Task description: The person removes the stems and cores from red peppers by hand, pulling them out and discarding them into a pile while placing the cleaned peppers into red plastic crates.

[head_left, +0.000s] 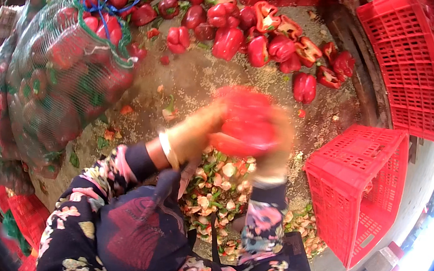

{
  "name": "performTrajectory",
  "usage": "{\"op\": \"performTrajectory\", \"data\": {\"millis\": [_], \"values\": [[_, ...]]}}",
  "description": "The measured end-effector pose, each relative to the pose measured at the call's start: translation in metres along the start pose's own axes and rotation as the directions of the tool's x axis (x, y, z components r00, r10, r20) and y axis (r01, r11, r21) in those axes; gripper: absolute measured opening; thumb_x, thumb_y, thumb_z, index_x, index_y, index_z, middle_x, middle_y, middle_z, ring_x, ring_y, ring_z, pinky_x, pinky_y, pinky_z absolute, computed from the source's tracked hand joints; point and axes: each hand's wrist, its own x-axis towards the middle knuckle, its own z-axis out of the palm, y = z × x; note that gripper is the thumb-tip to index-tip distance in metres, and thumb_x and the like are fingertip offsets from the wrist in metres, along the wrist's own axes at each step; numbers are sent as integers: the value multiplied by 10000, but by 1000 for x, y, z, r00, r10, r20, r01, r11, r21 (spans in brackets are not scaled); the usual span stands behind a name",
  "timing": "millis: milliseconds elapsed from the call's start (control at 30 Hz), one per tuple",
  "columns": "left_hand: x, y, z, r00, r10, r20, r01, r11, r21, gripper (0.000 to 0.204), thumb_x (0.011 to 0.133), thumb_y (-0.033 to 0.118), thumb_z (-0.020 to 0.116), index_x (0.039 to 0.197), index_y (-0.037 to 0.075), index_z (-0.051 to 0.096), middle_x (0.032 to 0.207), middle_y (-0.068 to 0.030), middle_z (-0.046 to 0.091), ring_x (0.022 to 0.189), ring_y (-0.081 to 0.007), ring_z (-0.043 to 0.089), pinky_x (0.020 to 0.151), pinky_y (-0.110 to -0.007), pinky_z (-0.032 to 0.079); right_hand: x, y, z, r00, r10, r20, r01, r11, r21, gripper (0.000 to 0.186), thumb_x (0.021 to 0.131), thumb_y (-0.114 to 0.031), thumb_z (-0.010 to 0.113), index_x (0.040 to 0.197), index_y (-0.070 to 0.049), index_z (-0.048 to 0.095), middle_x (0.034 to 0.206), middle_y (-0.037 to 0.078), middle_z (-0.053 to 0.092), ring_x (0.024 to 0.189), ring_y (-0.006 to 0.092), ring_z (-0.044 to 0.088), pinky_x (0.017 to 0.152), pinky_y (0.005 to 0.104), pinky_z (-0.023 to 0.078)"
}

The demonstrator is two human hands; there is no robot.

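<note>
A large red bell pepper (245, 125), smeared by motion, is held between my two hands in the middle of the view. It may be more than one piece; the blur hides this. My left hand (198, 130), with a pale band at its wrist, closes on the pepper's left side. On the opposite side my right hand (277, 143) grips it, its fingers badly blurred. Below the hands lies a heap of pepper cores and green stems (221, 183). Beyond them a pile of red bell peppers (228, 41) covers the floor, with several cut-open ones (307, 51) among the whole ones.
Green net sacks (66, 72) full of red peppers stand on the left, one tied with blue string (100, 5). A red plastic crate (335, 176) lies tipped at the right; others (412, 68) stand behind it. Seeds are scattered over the floor (150, 80).
</note>
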Motion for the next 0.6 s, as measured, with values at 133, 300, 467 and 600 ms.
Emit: {"op": "performTrajectory", "data": {"millis": [133,300,467,600], "values": [[20,-3,-50,988,12,-155,35,954,297,501,995,293,666,1398,23,540,1284,-93,656,1170,-181,619,1015,-351,504,-23,-66,16,878,-413,-243,121,682,-721,288,992,-276,596,978,-12,710,966,61,677,955,170,613,937,355,468],[124,9,-84,789,578,-209,49,279,959,684,882,440,745,1379,18,539,1243,-224,667,1180,-336,637,971,-453,523,-90,-225,-65,420,-902,-103,-144,46,-989,238,977,-211,643,1086,-8,701,1040,81,688,974,186,643,923,339,512],[207,31,-57,812,302,-500,389,358,849,732,791,407,778,1352,36,488,1106,-265,699,1056,-420,682,912,-514,540,-101,-231,-118,407,-908,101,-440,-292,-849,333,947,-165,724,1236,-2,705,1105,79,694,978,187,653,903,325,537],[179,25,-100,925,124,-359,21,927,375,532,840,125,746,1328,44,551,1077,-108,727,944,-243,728,832,-389,582,-34,-110,-24,752,-644,-139,133,355,-925,206,913,-43,707,1119,-38,716,973,37,703,899,127,644,776,289,523]]}}
